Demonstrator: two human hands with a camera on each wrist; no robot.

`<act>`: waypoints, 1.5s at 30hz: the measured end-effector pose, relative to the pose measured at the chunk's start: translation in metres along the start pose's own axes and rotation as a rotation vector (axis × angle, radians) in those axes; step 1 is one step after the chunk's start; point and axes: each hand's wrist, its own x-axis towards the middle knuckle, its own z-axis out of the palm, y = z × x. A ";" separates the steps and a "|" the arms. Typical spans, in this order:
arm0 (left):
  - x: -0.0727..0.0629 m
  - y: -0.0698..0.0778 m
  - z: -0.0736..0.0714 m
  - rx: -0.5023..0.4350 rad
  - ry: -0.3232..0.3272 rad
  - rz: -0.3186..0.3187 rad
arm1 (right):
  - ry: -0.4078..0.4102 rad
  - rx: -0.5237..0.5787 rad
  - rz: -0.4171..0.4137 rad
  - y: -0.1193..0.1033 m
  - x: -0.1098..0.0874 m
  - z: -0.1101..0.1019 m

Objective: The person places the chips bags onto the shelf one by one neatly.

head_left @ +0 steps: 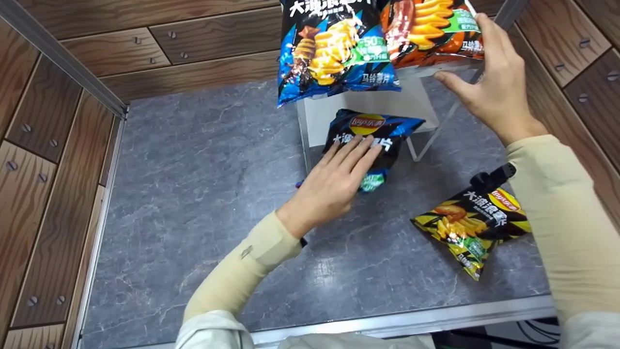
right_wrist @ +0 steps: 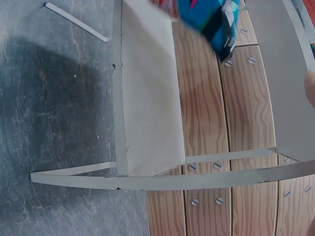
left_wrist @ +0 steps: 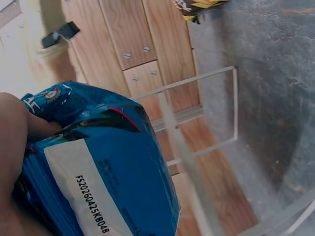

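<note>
Blue-and-black Lay's chip bag [head_left: 392, 140] is in the L grip [head_left: 332, 184], in front of the white rack's [head_left: 417, 103] lower tier, R of the worktop's [head_left: 193, 194] centre; can't tell if bag touches rack. L grip is closed on it, fingers across its front; thumb hidden in head view. R grip [head_left: 501, 87] is spread wide, thumb well apart from fingers, nothing held, fingertips at R side of an orange-red chip bag [head_left: 433, 34] up on rack. Black-and-blue wavy chip bag [head_left: 339, 53] is just L of that one. Rack stands twd worktop's far R corner. Yellow-and-black Lay's bag [head_left: 477, 223] lies nr worktop's R edge, beside R sleeve [head_left: 557, 194]. Wood-look panels [head_left: 111, 53] w/ screw heads line L, far + R edges; metal rail [head_left: 402, 320] along front edge.
</note>
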 end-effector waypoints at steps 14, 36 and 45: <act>0.042 -0.012 0.038 0.124 0.046 -0.090 | 0.000 -0.007 -0.001 -0.004 0.000 0.000; 0.103 -0.015 0.072 0.169 0.054 -0.321 | 0.011 0.017 0.039 -0.005 -0.002 0.003; 0.115 -0.011 0.084 0.152 -0.147 -0.414 | 0.010 0.008 0.031 -0.009 -0.002 0.001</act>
